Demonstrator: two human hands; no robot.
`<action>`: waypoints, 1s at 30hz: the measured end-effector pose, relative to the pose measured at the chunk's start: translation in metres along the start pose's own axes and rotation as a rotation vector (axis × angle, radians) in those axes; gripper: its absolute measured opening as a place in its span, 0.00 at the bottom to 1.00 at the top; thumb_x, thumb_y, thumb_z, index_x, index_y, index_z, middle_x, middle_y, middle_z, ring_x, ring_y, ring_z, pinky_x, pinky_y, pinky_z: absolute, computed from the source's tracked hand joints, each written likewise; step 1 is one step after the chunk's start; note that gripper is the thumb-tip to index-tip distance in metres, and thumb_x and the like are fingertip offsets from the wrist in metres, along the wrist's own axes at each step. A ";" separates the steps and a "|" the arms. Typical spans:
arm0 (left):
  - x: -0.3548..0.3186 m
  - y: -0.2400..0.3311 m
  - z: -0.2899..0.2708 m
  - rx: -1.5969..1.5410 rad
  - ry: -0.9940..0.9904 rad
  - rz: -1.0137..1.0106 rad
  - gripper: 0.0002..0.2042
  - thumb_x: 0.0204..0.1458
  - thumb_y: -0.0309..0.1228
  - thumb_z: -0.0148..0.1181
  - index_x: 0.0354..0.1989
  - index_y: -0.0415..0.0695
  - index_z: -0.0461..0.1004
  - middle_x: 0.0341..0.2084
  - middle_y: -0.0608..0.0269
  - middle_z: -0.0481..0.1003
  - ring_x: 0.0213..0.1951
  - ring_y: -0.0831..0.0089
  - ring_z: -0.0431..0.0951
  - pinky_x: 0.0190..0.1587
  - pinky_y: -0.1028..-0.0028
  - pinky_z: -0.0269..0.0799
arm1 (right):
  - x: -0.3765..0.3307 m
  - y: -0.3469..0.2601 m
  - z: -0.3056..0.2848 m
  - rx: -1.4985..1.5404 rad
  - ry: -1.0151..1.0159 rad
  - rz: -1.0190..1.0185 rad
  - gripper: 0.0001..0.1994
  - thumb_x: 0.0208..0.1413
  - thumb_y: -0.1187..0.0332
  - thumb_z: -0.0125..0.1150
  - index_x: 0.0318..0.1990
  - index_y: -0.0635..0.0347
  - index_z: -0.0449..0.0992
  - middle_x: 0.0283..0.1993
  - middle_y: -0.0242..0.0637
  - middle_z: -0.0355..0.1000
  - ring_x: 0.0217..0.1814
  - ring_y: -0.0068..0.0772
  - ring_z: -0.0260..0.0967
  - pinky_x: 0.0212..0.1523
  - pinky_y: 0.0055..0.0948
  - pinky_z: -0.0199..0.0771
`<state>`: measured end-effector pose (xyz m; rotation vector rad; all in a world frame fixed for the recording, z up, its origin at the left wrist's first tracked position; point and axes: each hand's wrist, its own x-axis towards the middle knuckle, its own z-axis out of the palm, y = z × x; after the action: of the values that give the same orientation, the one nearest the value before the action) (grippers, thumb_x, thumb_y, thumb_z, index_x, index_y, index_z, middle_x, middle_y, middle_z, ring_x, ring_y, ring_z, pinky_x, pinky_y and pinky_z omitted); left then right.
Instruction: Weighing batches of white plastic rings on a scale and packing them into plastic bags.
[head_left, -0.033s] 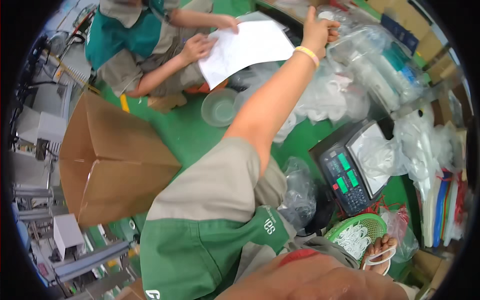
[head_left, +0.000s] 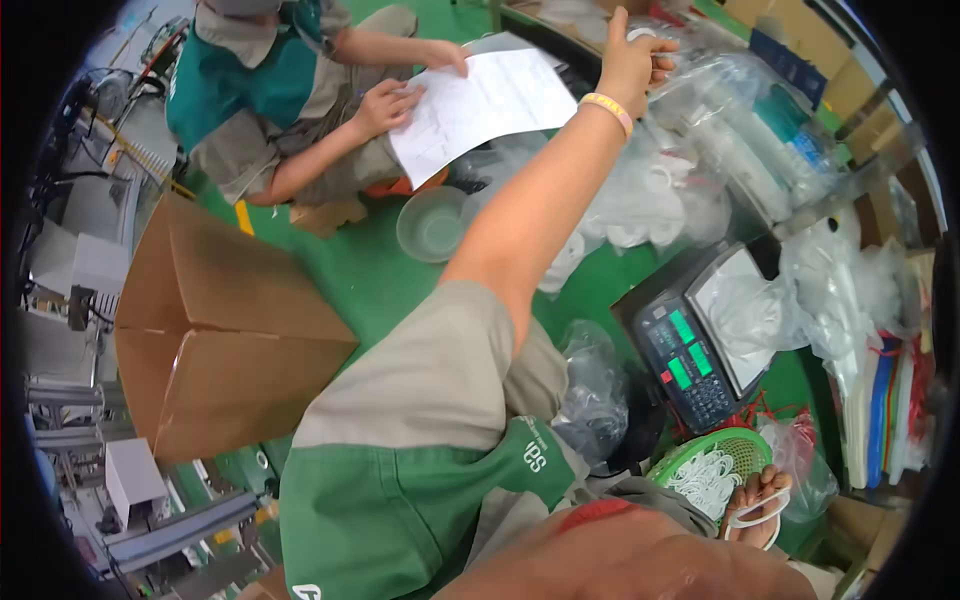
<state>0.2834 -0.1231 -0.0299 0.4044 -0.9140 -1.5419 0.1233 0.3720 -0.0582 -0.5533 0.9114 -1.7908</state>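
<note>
My left arm reaches across to the far right, with a yellow-and-pink band on its wrist. At its end my left hand [head_left: 632, 75] is open, one digit stretched upward and the others loosely bent beside clear plastic packaging [head_left: 700, 90]. At the lower right my right hand [head_left: 757, 488] is closed on a white cord loop [head_left: 740, 522]. Right by it stands a green mesh basket [head_left: 752, 443] with many white cord loops [head_left: 704, 478] inside. A black scale [head_left: 690, 352] with lit green displays sits beyond the basket, a plastic bag [head_left: 750, 310] of white items on its plate.
A co-worker at the far left holds white paper sheets [head_left: 480, 105]. An open cardboard box [head_left: 250, 320] stands on the left. On the green floor are a translucent bowl [head_left: 432, 225] and clear bags of white items [head_left: 650, 200]. Stacked coloured bags [head_left: 885, 415] line the right.
The view has shifted slightly. The co-worker's hands and sheets appear a little lower and further left; my hands keep about the same pose.
</note>
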 end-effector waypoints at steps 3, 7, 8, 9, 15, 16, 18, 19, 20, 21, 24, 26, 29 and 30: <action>-0.005 0.046 0.048 0.047 -0.167 0.100 0.32 0.45 0.26 0.50 0.61 0.42 0.46 0.35 0.54 0.72 0.22 0.75 0.69 0.24 0.77 0.66 | 0.001 0.005 0.016 -0.041 0.136 -0.078 0.10 0.52 0.71 0.53 0.36 0.60 0.58 0.33 0.36 0.54 0.25 0.23 0.54 0.21 0.20 0.59; 0.021 0.093 0.094 0.299 -0.360 0.096 0.32 0.47 0.24 0.44 0.62 0.46 0.41 0.22 0.60 0.71 0.18 0.78 0.65 0.17 0.78 0.59 | 0.002 0.001 0.016 -0.046 0.099 -0.087 0.10 0.50 0.73 0.54 0.35 0.61 0.58 0.34 0.36 0.56 0.26 0.22 0.55 0.20 0.18 0.60; 0.024 0.106 0.107 0.297 -0.384 0.112 0.31 0.47 0.24 0.43 0.62 0.46 0.41 0.22 0.59 0.71 0.17 0.77 0.65 0.17 0.78 0.59 | 0.002 0.002 0.018 -0.041 0.118 -0.102 0.10 0.48 0.74 0.55 0.35 0.61 0.59 0.34 0.36 0.56 0.25 0.22 0.54 0.19 0.17 0.59; 0.026 0.114 0.115 0.298 -0.405 0.129 0.31 0.48 0.24 0.42 0.62 0.45 0.41 0.23 0.59 0.71 0.17 0.77 0.64 0.17 0.78 0.59 | 0.001 0.001 0.019 -0.042 0.114 -0.102 0.10 0.48 0.74 0.55 0.35 0.61 0.59 0.34 0.36 0.56 0.25 0.22 0.54 0.19 0.17 0.59; -0.069 0.089 0.138 0.169 -0.733 0.129 0.14 0.47 0.26 0.49 0.44 0.37 0.67 0.30 0.58 0.74 0.23 0.75 0.73 0.25 0.79 0.69 | 0.001 0.003 0.017 -0.128 0.105 -0.151 0.10 0.49 0.72 0.55 0.34 0.60 0.60 0.32 0.35 0.57 0.21 0.20 0.52 0.19 0.16 0.57; -0.101 0.083 0.129 0.239 -0.850 0.015 0.16 0.49 0.30 0.50 0.47 0.38 0.65 0.34 0.59 0.74 0.27 0.75 0.74 0.31 0.77 0.69 | 0.002 0.004 0.020 -0.223 0.082 -0.158 0.07 0.49 0.73 0.53 0.33 0.60 0.61 0.30 0.35 0.58 0.20 0.19 0.53 0.20 0.17 0.57; -0.162 0.055 0.112 0.381 -1.044 -0.038 0.21 0.51 0.35 0.52 0.52 0.39 0.61 0.44 0.57 0.69 0.35 0.73 0.73 0.40 0.73 0.68 | 0.004 0.009 0.028 -0.479 0.116 -0.207 0.05 0.49 0.74 0.51 0.33 0.61 0.62 0.30 0.36 0.59 0.22 0.19 0.55 0.23 0.17 0.59; -0.188 0.037 0.107 0.315 -1.212 -0.168 0.27 0.49 0.38 0.55 0.54 0.38 0.58 0.48 0.54 0.66 0.41 0.70 0.71 0.43 0.72 0.67 | 0.006 0.014 0.030 -0.727 0.153 -0.262 0.04 0.48 0.74 0.49 0.33 0.61 0.63 0.30 0.36 0.61 0.24 0.19 0.57 0.25 0.17 0.60; -0.217 0.021 0.101 0.445 -1.264 -0.286 0.33 0.45 0.42 0.59 0.56 0.35 0.54 0.48 0.50 0.65 0.47 0.68 0.68 0.46 0.72 0.66 | 0.003 0.015 0.035 -0.963 0.245 -0.229 0.06 0.47 0.75 0.46 0.34 0.64 0.66 0.31 0.36 0.63 0.29 0.22 0.61 0.32 0.18 0.63; -0.244 0.003 0.093 0.419 -1.265 -0.418 0.40 0.42 0.45 0.62 0.56 0.31 0.51 0.48 0.47 0.64 0.50 0.64 0.67 0.49 0.72 0.63 | 0.005 0.017 0.043 -0.962 0.211 -0.205 0.06 0.47 0.75 0.46 0.34 0.64 0.66 0.31 0.36 0.63 0.29 0.22 0.61 0.32 0.18 0.63; -0.296 -0.022 0.077 0.307 -1.362 -0.448 0.48 0.37 0.45 0.66 0.58 0.30 0.42 0.49 0.47 0.63 0.53 0.61 0.63 0.53 0.71 0.59 | 0.010 0.028 0.052 -1.289 0.069 -0.285 0.10 0.46 0.78 0.48 0.38 0.67 0.65 0.32 0.35 0.64 0.32 0.26 0.62 0.35 0.22 0.64; -0.320 -0.033 0.073 0.169 -1.330 -0.273 0.49 0.35 0.42 0.67 0.59 0.32 0.38 0.50 0.45 0.62 0.52 0.58 0.64 0.52 0.70 0.60 | 0.009 0.028 0.048 -1.328 0.090 -0.192 0.10 0.45 0.79 0.48 0.38 0.67 0.65 0.32 0.35 0.64 0.33 0.25 0.62 0.35 0.22 0.64; -0.328 -0.038 0.071 0.384 -1.268 -0.340 0.47 0.36 0.36 0.64 0.60 0.34 0.37 0.44 0.46 0.68 0.46 0.58 0.70 0.48 0.69 0.64 | 0.006 0.028 0.049 -1.314 0.099 -0.123 0.11 0.46 0.79 0.49 0.40 0.67 0.65 0.32 0.34 0.62 0.33 0.24 0.61 0.35 0.22 0.64; -0.331 -0.037 0.071 0.321 -1.148 -0.400 0.33 0.38 0.32 0.59 0.55 0.37 0.53 0.33 0.51 0.73 0.36 0.60 0.74 0.39 0.69 0.68 | 0.004 0.027 0.056 -1.153 0.111 -0.106 0.11 0.47 0.79 0.49 0.41 0.66 0.64 0.32 0.33 0.62 0.33 0.24 0.60 0.36 0.21 0.63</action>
<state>0.2746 0.2115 -0.0941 -0.1503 -2.0744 -2.0004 0.1779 0.3444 -0.0456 -1.2217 2.0106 -1.2352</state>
